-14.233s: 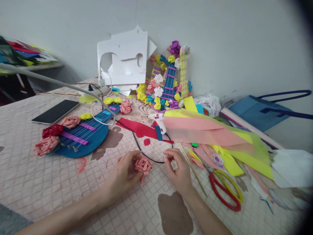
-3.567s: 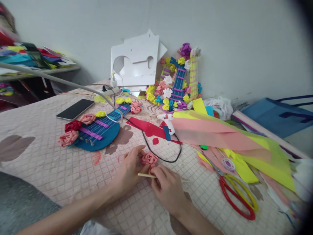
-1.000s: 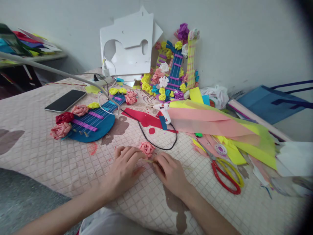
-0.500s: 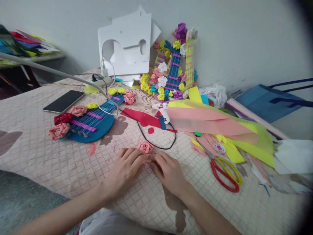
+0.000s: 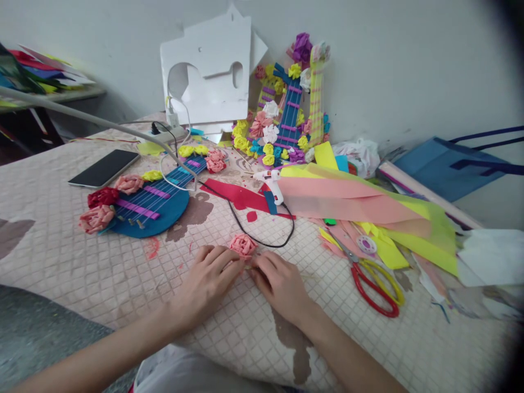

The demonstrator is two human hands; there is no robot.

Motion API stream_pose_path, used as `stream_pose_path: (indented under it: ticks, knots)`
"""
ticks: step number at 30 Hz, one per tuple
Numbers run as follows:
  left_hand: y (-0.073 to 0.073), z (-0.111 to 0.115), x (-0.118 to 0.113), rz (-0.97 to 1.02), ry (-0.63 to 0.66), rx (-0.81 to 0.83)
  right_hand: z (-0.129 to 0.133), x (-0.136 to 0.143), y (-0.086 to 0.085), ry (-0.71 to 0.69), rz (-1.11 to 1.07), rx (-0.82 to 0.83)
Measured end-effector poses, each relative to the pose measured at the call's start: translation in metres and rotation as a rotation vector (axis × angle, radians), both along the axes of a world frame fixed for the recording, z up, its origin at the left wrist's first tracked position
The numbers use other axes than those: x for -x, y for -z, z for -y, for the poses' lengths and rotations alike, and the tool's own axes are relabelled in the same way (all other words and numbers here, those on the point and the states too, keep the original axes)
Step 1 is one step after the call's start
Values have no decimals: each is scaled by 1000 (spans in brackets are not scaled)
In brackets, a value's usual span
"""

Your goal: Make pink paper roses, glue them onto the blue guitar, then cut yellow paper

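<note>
A pink crepe-paper rose (image 5: 243,245) is upright at the front middle of the table, its rolled petals facing up. My left hand (image 5: 213,273) is closed round the rose's lower left side, thumb hidden beneath the fingers. From the other side my right hand (image 5: 281,279) pinches the base of the same rose. The fingertips of both hands nearly meet there, and the exact grip is partly hidden. Beyond the rose lies the black cord of a white glue gun (image 5: 270,185). A blue paper guitar (image 5: 166,213) with pink, red and yellow roses lies to the left.
Red-and-yellow-handled scissors (image 5: 374,289) lie right of my hands, near a small white spool (image 5: 366,244). Pink and yellow crepe sheets (image 5: 347,199) spread behind them. A phone (image 5: 104,168) is at the left. Decorated guitars (image 5: 289,117) and white cut boards (image 5: 208,71) lean against the wall.
The rose now shows more of its top and looks more upright between my fingers. Both hands stay in nearly the same place. The whole view has shifted slightly.
</note>
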State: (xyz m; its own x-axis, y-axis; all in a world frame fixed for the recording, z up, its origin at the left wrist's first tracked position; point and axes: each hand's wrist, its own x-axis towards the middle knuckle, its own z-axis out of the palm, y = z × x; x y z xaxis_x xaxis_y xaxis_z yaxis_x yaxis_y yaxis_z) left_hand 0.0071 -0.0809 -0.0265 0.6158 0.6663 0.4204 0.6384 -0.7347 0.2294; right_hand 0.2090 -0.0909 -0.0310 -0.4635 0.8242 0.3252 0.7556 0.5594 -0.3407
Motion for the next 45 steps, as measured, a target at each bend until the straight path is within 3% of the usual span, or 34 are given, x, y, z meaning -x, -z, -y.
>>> stream_pose_path:
  ticks: [15,22,34,40,45]
  knots:
    - [-8,-2,2,-4,77,-13,0,2,-1,-23,-2,-12]
    - [-2,-1,5,17,52,19,-1,5,-2,-32,10,-2]
    - [5,-1,3,300,7,289,0,12,-3,-22,-4,1]
    - [7,-1,8,292,32,307,0,11,-2,-14,-22,-2]
    - [8,-3,10,233,43,227,-1,11,-2,-17,-34,27]
